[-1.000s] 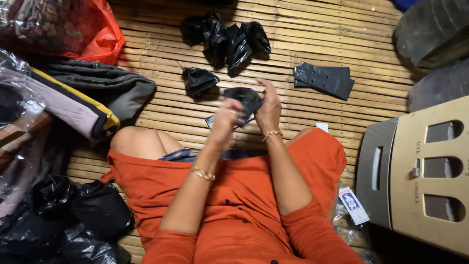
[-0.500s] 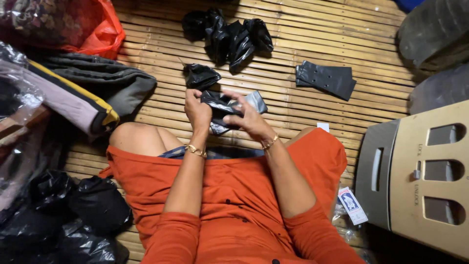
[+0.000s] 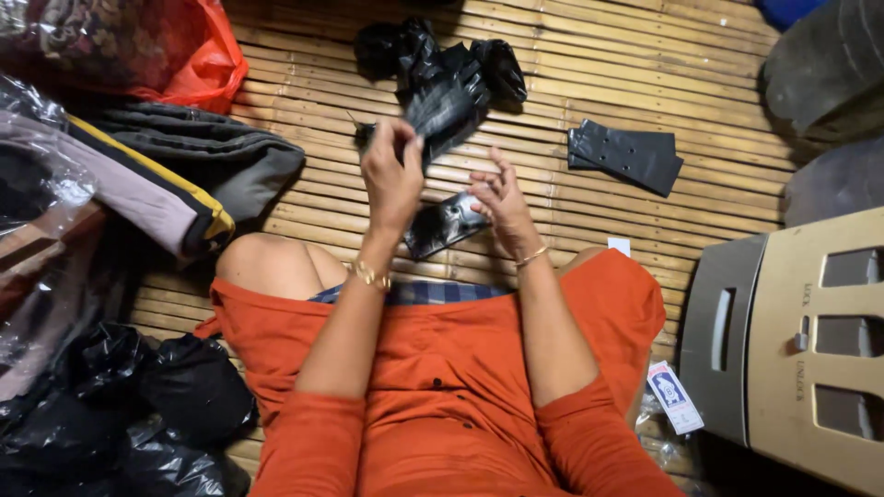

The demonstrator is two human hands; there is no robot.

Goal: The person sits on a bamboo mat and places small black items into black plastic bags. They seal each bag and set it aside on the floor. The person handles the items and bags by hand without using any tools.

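Left hand (image 3: 391, 179) has lifted since half a second ago, splitting from the right — the two were bunched together on one black plastic bag, now they're apart, so a piece has been peeled off. Right hand (image 3: 502, 204), half open, fingers spread, rests on the shiny folded black plastic bag (image 3: 444, 224) at 12 o'clock of the knees. Left is pinched shut on a crumpled black plastic strip (image 3: 448, 112). Farther — black bag pile (image 3: 433, 51) at 12, flat dark folded stack (image 3: 626, 156) at 1 o'clock, on the bamboo slat mat (image 3: 589, 55).
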